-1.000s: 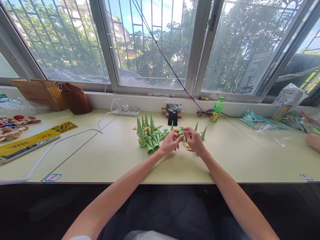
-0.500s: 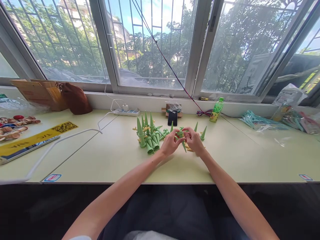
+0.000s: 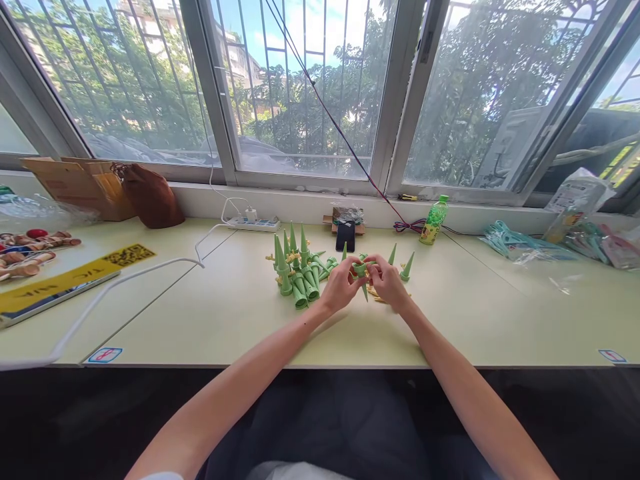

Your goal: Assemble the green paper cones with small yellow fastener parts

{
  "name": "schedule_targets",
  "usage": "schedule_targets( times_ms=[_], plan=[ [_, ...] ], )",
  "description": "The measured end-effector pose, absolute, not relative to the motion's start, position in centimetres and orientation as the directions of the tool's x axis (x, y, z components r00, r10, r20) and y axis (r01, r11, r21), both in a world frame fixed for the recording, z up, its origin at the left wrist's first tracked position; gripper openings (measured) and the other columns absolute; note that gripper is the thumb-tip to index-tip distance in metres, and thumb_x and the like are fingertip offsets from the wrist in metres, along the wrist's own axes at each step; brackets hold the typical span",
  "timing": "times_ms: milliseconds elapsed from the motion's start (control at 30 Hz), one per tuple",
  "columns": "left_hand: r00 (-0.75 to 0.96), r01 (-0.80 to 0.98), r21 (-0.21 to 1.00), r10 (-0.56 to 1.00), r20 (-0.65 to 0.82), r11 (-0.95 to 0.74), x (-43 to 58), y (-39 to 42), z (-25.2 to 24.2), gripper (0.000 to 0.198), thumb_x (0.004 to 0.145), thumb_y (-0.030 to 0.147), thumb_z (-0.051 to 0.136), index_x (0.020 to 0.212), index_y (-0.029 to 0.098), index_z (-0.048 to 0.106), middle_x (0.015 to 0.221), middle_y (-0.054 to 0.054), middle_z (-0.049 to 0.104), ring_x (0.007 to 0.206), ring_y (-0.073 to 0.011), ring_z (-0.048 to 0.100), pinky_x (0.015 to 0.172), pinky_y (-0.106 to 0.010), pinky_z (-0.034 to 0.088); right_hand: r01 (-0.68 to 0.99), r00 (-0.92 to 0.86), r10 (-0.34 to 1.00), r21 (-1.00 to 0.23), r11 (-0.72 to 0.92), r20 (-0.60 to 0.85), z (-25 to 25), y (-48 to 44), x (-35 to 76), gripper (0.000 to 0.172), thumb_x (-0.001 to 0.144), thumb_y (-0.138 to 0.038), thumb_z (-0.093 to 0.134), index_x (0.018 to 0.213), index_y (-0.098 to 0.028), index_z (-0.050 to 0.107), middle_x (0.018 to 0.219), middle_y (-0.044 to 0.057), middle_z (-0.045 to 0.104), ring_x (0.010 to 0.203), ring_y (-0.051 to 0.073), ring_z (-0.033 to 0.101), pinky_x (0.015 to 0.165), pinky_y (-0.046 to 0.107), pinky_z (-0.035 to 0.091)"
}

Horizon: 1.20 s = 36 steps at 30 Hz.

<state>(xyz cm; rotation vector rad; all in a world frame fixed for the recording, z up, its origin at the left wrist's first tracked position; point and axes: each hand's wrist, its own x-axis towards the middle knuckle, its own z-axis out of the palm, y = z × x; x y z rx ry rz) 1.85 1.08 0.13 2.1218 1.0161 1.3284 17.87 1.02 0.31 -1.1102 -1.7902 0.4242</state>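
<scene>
**A:** Where did we have our hands at that moment?

**B:** Both were over the middle of the pale yellow-green worktop [image 3: 240, 313]. Our left hand [image 3: 341, 287] and our right hand [image 3: 389, 285] were together, fingertips nearly touching, around one small green plastic cone [image 3: 362, 275].

**A:** And the grip on each side?

**B:** Our left grip was clenched on the cone's wide upper end, thumb and fingers pinched round it. Our right grip was closed on the same end from the other side. Something small and cream-coloured showed between those fingers, but we could not tell what it was. We held the cone just above the worktop, wide end up, its point tilted down towards us.

**A:** What lay around it?

**B:** Just left of our left hand stood a heap of matching green cones [image 3: 299, 275], some upright and some on their sides, with cream bits among them. Two more upright green cones [image 3: 407, 267] stood just right of our right hand, and a few cream plastic pieces [image 3: 380, 297] lay beneath it. Behind, near the window sill, lay a black phone [image 3: 345, 235]. A green drink bottle [image 3: 433, 220] stood to its right and a white power strip [image 3: 253, 225] lay to its left. Far left, a brown cloth pouch [image 3: 151, 197] leaned beside a cardboard box [image 3: 75, 181].
</scene>
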Motion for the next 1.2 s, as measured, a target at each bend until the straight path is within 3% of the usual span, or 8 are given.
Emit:
schedule_targets(
  times_ms=[233, 400, 533, 667, 900, 1200],
  plan=[
    [0.264, 0.375, 0.657, 0.754, 0.601, -0.654, 1.9, 1.1, 0.2, 0.029, 0.08, 0.027, 0.065, 0.106, 0.02, 0.053, 0.076, 0.003, 0.053, 0.056, -0.0077, 0.049, 0.058, -0.02, 0.042, 0.514, -0.135, 0.832, -0.68, 0.523, 0.537, 0.4, 0.9, 17.8, 0.032, 0.095, -0.043, 0.04, 0.104, -0.018, 0.058, 0.06, 0.001, 0.06, 0.049, 0.015, 0.051, 0.052, 0.026, 0.041],
    [0.253, 0.331, 0.738, 0.809, 0.531, -0.588, 2.0, 1.1, 0.4, 0.033, 0.084, 0.038, 0.062, 0.109, 0.02, 0.049, 0.082, 0.003, 0.056, 0.048, -0.0049, 0.05, 0.052, -0.019, 0.041, 0.503, -0.1, 0.827, -0.689, 0.522, 0.553, 0.4, 0.9, 17.8, 0.032, 0.095, -0.044, 0.04, 0.102, -0.019, 0.059, 0.058, 0.0, 0.057, 0.049, 0.015, 0.049, 0.052, 0.026, 0.039],
    [0.254, 0.152, 0.9, 0.896, 0.364, -0.409, 2.2, 1.3, 0.6, 0.039, 0.089, 0.054, 0.051, 0.108, 0.021, 0.045, 0.08, 0.002, 0.058, 0.042, -0.0072, 0.053, 0.041, -0.019, 0.038, 0.5, -0.059, 0.818, -0.693, 0.52, 0.572, 0.3, 1.0, 17.8, 0.033, 0.095, -0.046, 0.042, 0.101, -0.019, 0.058, 0.055, -0.002, 0.052, 0.048, 0.014, 0.045, 0.051, 0.025, 0.036],
    [0.282, -0.041, 0.992, 0.951, 0.127, -0.121, 2.2, 1.5, 1.0, 0.034, 0.094, 0.054, 0.042, 0.1, 0.021, 0.042, 0.062, 0.003, 0.058, 0.036, -0.01, 0.048, 0.036, -0.02, 0.036, 0.485, -0.028, 0.809, -0.7, 0.525, 0.587, 0.3, 1.0, 17.9, 0.034, 0.096, -0.047, 0.041, 0.102, -0.018, 0.058, 0.057, -0.002, 0.053, 0.049, 0.014, 0.048, 0.052, 0.025, 0.037],
    [0.469, -0.168, 0.943, 0.865, -0.179, 0.287, 1.5, 1.9, 0.9, 0.032, 0.097, 0.05, 0.033, 0.094, 0.02, 0.046, 0.052, 0.001, 0.057, 0.031, -0.0083, 0.032, 0.035, -0.02, 0.026, 0.433, -0.091, 0.784, -0.684, 0.587, 0.615, 0.6, 0.6, 17.8, 0.035, 0.096, -0.048, 0.041, 0.104, -0.018, 0.057, 0.062, -0.001, 0.053, 0.052, 0.013, 0.049, 0.052, 0.024, 0.039],
    [0.586, -0.126, 0.911, 0.771, -0.25, 0.392, 1.5, 1.7, 1.1, 0.029, 0.092, 0.042, 0.044, 0.078, 0.018, 0.05, 0.061, -0.003, 0.058, 0.038, -0.0052, 0.029, 0.039, -0.019, 0.024, 0.39, -0.147, 0.786, -0.695, 0.604, 0.601, 0.6, 0.5, 17.7, 0.033, 0.096, -0.048, 0.042, 0.105, -0.02, 0.056, 0.069, 0.001, 0.06, 0.053, 0.012, 0.051, 0.051, 0.024, 0.041]
  ],
)
